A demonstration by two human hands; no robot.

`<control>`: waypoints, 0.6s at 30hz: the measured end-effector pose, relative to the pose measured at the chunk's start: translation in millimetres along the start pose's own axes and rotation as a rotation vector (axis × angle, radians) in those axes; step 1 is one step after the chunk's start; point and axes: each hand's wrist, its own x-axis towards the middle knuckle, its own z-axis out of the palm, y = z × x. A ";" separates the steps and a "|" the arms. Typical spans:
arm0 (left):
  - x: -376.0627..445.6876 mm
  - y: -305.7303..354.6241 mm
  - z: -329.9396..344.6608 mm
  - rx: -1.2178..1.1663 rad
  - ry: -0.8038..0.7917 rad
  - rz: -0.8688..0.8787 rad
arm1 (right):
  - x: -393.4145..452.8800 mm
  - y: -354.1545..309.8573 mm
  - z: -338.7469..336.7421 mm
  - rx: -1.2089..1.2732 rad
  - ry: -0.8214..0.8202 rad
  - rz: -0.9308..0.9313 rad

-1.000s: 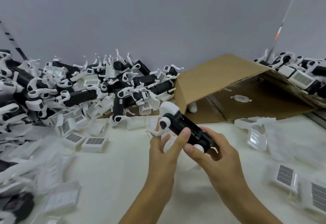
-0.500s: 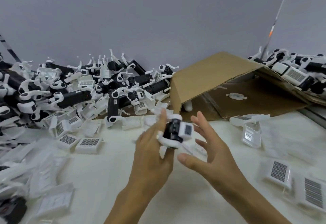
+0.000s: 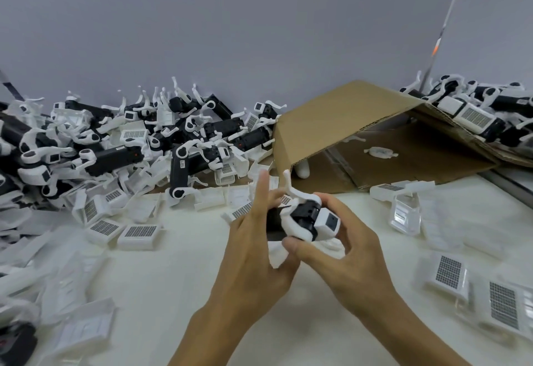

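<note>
Over the middle of the desk (image 3: pixel 173 293), lifted clear of its surface, a black-and-white gadget (image 3: pixel 302 215) sat between both hands. Left hand (image 3: pixel 253 253) was seen from the back; the black body ran in behind it and seemed cradled in its grip, forefinger sticking straight up, the other fingers blurred. Right hand (image 3: pixel 349 250) closed its grip on the near end: thumb pressed up from beneath, fingers curled over the top.

Long axis lay roughly left to right, slightly tilted. Black body pointed toward the left palm; the square white end (image 3: pixel 327 223) pointed toward the right hand and a little toward the camera. White curved arms stuck up from the middle.

Judgement: whatever came next at the square white end belonged to the right hand, which was nearer to it. The left served as the anchor. Any twist or push would run along that left-right axis.

Surroundings: a heap (image 3: pixel 173 140) of like gadgets against the back wall, a cardboard box (image 3: pixel 346 123) tipped on its side behind, and loose grid-faced caps (image 3: pixel 138 231) scattered on the desk.
</note>
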 end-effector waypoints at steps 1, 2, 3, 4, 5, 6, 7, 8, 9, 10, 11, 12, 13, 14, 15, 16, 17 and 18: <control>-0.5 -1.4 1.7 0.040 0.018 0.013 | 0.8 1.7 0.2 0.061 0.004 0.048; -1.1 -3.6 4.5 0.135 0.046 0.043 | 0.9 3.4 0.3 0.104 0.006 0.092; -1.4 -5.7 7.7 0.270 0.081 0.095 | 0.8 6.0 0.4 0.114 0.012 0.125; -1.6 -6.7 10.2 0.390 0.118 0.148 | 0.6 5.8 1.1 0.112 0.024 0.158; -1.1 -6.5 11.4 0.464 0.167 0.188 | 0.6 5.5 1.5 0.103 0.047 0.186; 0.2 -6.8 11.4 0.483 0.224 0.218 | 1.2 5.1 1.7 0.092 0.078 0.208; 1.4 -7.8 10.7 0.470 0.284 0.255 | 2.2 5.4 1.3 0.080 0.105 0.218; 2.5 -8.2 9.5 0.447 0.333 0.294 | 3.6 4.0 0.6 0.079 0.129 0.228; 2.7 -7.4 8.0 0.418 0.363 0.315 | 5.7 3.5 -0.9 0.097 0.145 0.232; 2.6 -5.9 6.6 0.374 0.371 0.306 | 7.9 2.9 -2.6 0.132 0.156 0.237; 2.5 -4.0 5.5 0.307 0.365 0.257 | 9.4 3.2 -4.6 0.165 0.164 0.242; 2.7 -0.7 4.3 0.210 0.362 0.171 | 10.6 2.6 -6.3 0.196 0.170 0.247; 2.8 3.7 3.6 0.071 0.365 0.062 | 11.4 1.9 -7.7 0.221 0.173 0.249; 3.2 7.9 3.1 -0.118 0.367 -0.072 | 11.6 1.2 -8.2 0.236 0.176 0.245; 5.4 11.6 2.1 -0.363 0.363 -0.230 | 10.9 1.2 -7.9 0.226 0.166 0.223; 8.0 13.7 0.7 -0.630 0.349 -0.381 | 9.2 -0.2 -6.9 0.190 0.142 0.185; 9.6 14.8 -0.2 -0.873 0.329 -0.503 | 6.7 -1.0 -6.0 0.132 0.103 0.126; 10.4 16.5 -1.2 -1.056 0.309 -0.591 | 4.0 -2.3 -4.9 0.054 0.050 0.058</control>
